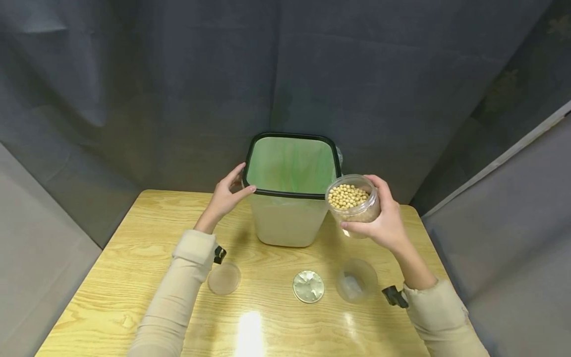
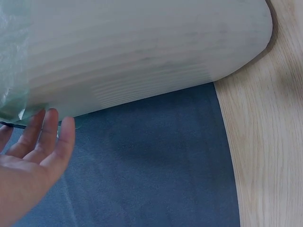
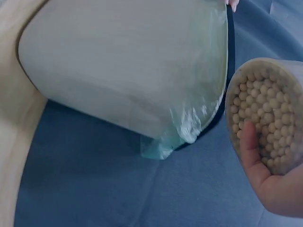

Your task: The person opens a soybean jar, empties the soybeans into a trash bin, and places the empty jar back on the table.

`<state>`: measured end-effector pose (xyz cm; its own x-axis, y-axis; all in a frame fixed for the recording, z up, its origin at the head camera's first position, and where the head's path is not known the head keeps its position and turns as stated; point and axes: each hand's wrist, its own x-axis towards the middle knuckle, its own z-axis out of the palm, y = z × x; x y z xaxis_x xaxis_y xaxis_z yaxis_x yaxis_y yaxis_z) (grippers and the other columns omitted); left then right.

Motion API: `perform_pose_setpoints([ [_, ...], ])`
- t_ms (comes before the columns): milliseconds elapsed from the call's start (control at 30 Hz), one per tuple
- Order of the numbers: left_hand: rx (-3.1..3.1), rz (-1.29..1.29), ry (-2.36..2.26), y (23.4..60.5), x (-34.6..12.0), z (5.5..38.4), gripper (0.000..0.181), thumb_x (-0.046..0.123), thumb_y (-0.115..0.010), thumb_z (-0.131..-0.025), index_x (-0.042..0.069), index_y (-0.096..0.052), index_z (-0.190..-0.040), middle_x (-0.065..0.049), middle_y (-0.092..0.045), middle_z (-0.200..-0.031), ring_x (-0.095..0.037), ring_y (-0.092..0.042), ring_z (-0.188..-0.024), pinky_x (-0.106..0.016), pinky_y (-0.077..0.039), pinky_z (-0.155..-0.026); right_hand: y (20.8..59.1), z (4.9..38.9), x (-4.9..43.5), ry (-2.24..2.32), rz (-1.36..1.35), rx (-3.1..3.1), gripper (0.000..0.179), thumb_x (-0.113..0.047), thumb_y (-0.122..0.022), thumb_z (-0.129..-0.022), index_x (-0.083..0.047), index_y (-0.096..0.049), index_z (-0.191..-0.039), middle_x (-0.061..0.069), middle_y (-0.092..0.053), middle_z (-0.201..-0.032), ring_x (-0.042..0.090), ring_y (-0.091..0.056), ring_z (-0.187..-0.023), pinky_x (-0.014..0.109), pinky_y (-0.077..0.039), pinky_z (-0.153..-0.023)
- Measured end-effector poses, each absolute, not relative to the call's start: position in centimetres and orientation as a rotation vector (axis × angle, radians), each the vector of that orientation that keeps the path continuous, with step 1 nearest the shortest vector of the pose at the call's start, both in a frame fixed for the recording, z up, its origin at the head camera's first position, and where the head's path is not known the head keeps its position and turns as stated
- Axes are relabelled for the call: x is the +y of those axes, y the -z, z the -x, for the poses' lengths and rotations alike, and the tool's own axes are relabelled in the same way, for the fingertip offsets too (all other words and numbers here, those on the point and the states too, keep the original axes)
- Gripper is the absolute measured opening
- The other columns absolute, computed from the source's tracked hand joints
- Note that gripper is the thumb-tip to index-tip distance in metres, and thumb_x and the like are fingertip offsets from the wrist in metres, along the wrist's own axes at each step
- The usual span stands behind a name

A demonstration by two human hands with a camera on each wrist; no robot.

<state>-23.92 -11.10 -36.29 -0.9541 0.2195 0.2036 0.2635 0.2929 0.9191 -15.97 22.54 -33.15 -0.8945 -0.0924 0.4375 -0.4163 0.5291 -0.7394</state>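
A pale trash can [image 1: 287,223] with a black rim stands at the back of the table, lined with a thin green bag [image 1: 290,168]. My left hand [image 1: 227,193] holds the rim at its near left corner, thumb across the front edge and fingers along the outer side. To the right of the can, my right hand [image 1: 385,218] grips a clear jar [image 1: 357,215], thumb on the near side. Round pale-yellow soybeans [image 3: 265,113] fill much of this jar. Its open mouth leans toward the can and overlaps the rim's near right corner in the head view.
On the wooden table [image 1: 147,238] lie a translucent disc [image 1: 224,278] at left, a shiny round lid [image 1: 309,286] in the middle and a clear round container [image 1: 357,281] at right. Dark cloth [image 1: 200,99] hangs right behind the can. Some bag film [image 3: 187,125] sticks out below the rim.
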Motion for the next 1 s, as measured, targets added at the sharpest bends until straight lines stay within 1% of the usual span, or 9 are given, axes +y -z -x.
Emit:
perform_pose_setpoints([
  [100,-2.496,0.456,1.8,36.8,-11.1,24.3,0.069,0.013,-0.063,-0.086,0.007,-0.026,-0.144,-0.026,-0.046,-0.127,-0.038,-0.044,-0.115,-0.049,-0.036,-0.096,32.5,16.5,23.1,-1.265,-0.417,-2.427,0.098,-0.007,-0.087,-0.052,-0.013,-0.035,-0.134,0.016,-0.051,-0.121,0.03,-0.05,-0.105,0.039,-0.038,-0.081],
  [200,-2.495,0.449,1.811,37.8,-11.3,25.1,0.07,0.017,-0.064,-0.085,0.012,-0.026,-0.144,-0.024,-0.046,-0.128,-0.037,-0.044,-0.116,-0.049,-0.035,-0.096,31.9,17.1,23.5,-1.236,-0.406,-2.434,0.097,-0.009,-0.087,-0.052,-0.014,-0.035,-0.135,0.018,-0.051,-0.12,0.033,-0.05,-0.103,0.046,-0.039,-0.08],
  [267,-2.491,0.442,1.819,38.6,-11.4,25.7,0.071,0.02,-0.065,-0.085,0.016,-0.027,-0.144,-0.022,-0.047,-0.127,-0.035,-0.045,-0.116,-0.048,-0.036,-0.096,31.6,17.6,23.7,-1.211,-0.392,-2.45,0.097,-0.01,-0.086,-0.054,-0.015,-0.035,-0.135,0.018,-0.051,-0.12,0.034,-0.05,-0.102,0.047,-0.04,-0.079],
  [433,-2.49,0.447,1.787,39.1,-11.3,26.1,0.071,0.022,-0.066,-0.084,0.019,-0.028,-0.144,-0.019,-0.05,-0.124,-0.033,-0.047,-0.113,-0.047,-0.037,-0.095,30.8,19.0,24.2,-1.143,-0.372,-2.495,0.095,-0.012,-0.086,-0.055,-0.015,-0.034,-0.135,0.019,-0.05,-0.118,0.034,-0.051,-0.099,0.047,-0.041,-0.077],
  [633,-2.47,0.45,1.785,39.2,-11.2,26.1,0.071,0.022,-0.066,-0.083,0.019,-0.03,-0.144,-0.018,-0.052,-0.123,-0.032,-0.048,-0.111,-0.046,-0.038,-0.094,29.9,20.9,24.5,-1.071,-0.37,-2.531,0.094,-0.017,-0.086,-0.054,-0.015,-0.037,-0.134,0.016,-0.052,-0.116,0.033,-0.052,-0.097,0.047,-0.041,-0.077],
  [833,-2.477,0.448,1.795,39.3,-11.3,26.1,0.07,0.023,-0.066,-0.084,0.021,-0.029,-0.144,-0.017,-0.051,-0.124,-0.031,-0.047,-0.112,-0.045,-0.037,-0.095,29.4,22.6,24.4,-0.934,-0.412,-2.594,0.092,-0.024,-0.086,-0.055,-0.015,-0.038,-0.134,0.018,-0.053,-0.117,0.037,-0.052,-0.098,0.052,-0.041,-0.077],
  [933,-2.48,0.45,1.806,38.0,-11.0,25.1,0.07,0.019,-0.065,-0.085,0.014,-0.028,-0.144,-0.021,-0.05,-0.124,-0.034,-0.046,-0.113,-0.046,-0.037,-0.095,29.3,23.3,24.3,-0.837,-0.426,-2.647,0.092,-0.026,-0.084,-0.057,-0.013,-0.037,-0.135,0.021,-0.052,-0.115,0.04,-0.052,-0.096,0.055,-0.041,-0.074],
  [1000,-2.479,0.454,1.814,37.1,-10.8,24.4,0.069,0.015,-0.064,-0.085,0.009,-0.027,-0.144,-0.024,-0.049,-0.123,-0.036,-0.046,-0.113,-0.047,-0.036,-0.095,29.2,23.8,24.2,-0.768,-0.422,-2.685,0.092,-0.028,-0.084,-0.057,-0.014,-0.037,-0.135,0.02,-0.053,-0.115,0.04,-0.052,-0.095,0.055,-0.041,-0.073],
])
